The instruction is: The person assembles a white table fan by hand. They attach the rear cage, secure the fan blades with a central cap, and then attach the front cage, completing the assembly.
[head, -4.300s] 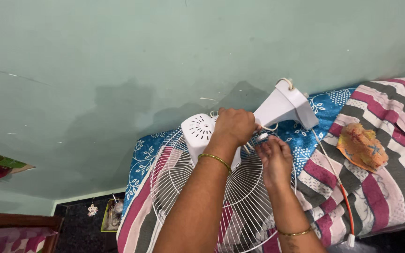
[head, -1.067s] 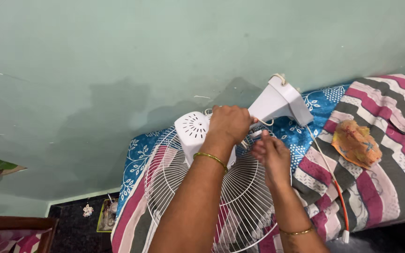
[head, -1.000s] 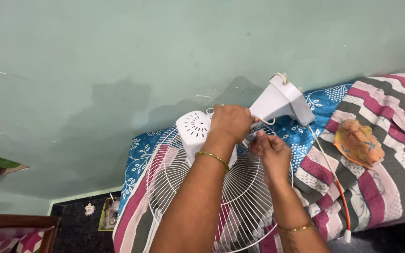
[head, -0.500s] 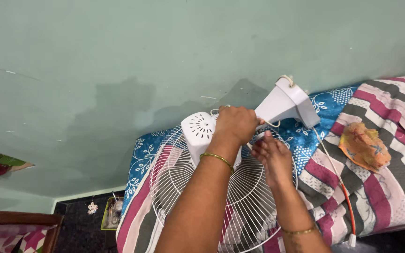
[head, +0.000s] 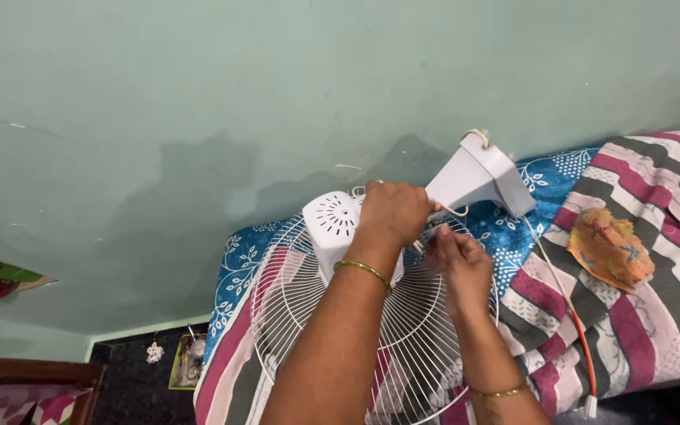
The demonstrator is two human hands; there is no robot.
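A white fan (head: 403,315) lies grille-up on a bed (head: 639,315) against a green wall (head: 277,94). The left hand (head: 391,211) is clamped over the fan's neck, between the motor housing (head: 330,228) at its 9 o'clock and the base (head: 478,177) at its 2 o'clock. The right hand (head: 460,264), at the left hand's 4 o'clock, has its fingers pinched together at the neck; what they grip is hidden. A cord (head: 568,315) trails toward 5 o'clock, and an orange cloth (head: 611,248) lies at 3 o'clock.

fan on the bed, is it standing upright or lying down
Lying down: the fan rests grille-flat on the striped bedcover, its white base pointing sideways toward the wall, not under it.
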